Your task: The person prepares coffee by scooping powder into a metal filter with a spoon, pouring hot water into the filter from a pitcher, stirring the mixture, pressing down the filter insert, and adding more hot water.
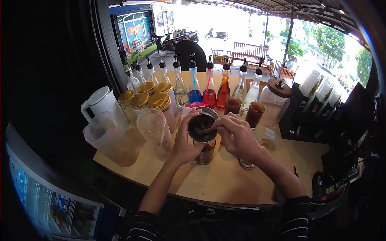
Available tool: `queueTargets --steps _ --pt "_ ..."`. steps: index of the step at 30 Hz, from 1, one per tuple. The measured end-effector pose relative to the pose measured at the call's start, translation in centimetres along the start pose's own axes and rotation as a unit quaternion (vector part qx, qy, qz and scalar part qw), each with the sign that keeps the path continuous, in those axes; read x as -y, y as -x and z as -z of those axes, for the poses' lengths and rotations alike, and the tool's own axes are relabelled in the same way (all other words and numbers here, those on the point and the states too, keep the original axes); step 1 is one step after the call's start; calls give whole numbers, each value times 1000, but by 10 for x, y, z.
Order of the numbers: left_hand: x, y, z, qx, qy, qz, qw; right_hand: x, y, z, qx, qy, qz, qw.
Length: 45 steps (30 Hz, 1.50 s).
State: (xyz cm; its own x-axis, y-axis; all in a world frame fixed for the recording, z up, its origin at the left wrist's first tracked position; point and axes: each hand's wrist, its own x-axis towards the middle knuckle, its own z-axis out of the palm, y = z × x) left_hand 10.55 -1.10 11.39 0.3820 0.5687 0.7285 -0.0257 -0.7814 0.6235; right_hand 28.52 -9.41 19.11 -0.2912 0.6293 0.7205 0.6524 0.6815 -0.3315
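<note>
- Step in hand, as I judge it from my feed: stirring or scraping inside the metal cup (pixel 196 123), mid-counter, overlapping the brown-filled glass (pixel 206 156) at its 6 o'clock.
- My left hand (pixel 186 143) has its fingers curved round the cup; my right hand (pixel 238 134) pinches a slim utensil (pixel 208 130) dipped inside.
- Next move, I'd say, calls for a steady cup and light wrist.
- Pink packet (pixel 194 105) at 11 o'clock: printing too small for me to read.

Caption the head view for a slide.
Left hand holds a metal cup over a glass; right hand holds a utensil in the cup, pump bottles beyond.
</note>
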Motion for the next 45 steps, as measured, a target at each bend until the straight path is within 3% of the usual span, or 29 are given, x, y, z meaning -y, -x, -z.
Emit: queueTargets --steps 2,5,7,10,14,23,26,28,32,34,37,41,45 --pt "-5 -1 3 9 -99 -38 994 1 -1 1 13 5 -2 1000" --pt "-9 -2 6 14 -129 -33 991 -2 -2 4 -4 -6 -18 1000" --pt "-6 -2 5 5 -101 -31 994 -1 0 3 38 13 42 998" --pt "-6 -3 3 -10 -65 -31 997 0 0 4 -8 25 46 999" --pt "-3 -1 0 -35 -65 -24 997 1 2 1 13 13 37 999" --pt "-1 -1 -7 -86 -87 -26 992 4 -1 -4 -40 7 22 999" --pt "-3 0 -3 -73 -73 -10 995 3 0 8 51 -57 -51 996" --pt "-4 -2 -2 -64 -56 3 996 2 2 13 83 44 94 991" --pt "0 -1 -3 -58 -35 19 997 3 2 23 56 112 128 984" --pt "-4 -1 -3 -54 -55 7 997 1 0 23 5 215 176 961" --pt "-9 -2 -4 -46 -92 -2 995 2 5 15 24 328 191 925" --pt "-3 -3 -4 -16 -59 -2 998 9 10 10 62 289 197 935" --pt "-4 -4 3 43 -28 2 999 10 6 17 74 337 197 918"
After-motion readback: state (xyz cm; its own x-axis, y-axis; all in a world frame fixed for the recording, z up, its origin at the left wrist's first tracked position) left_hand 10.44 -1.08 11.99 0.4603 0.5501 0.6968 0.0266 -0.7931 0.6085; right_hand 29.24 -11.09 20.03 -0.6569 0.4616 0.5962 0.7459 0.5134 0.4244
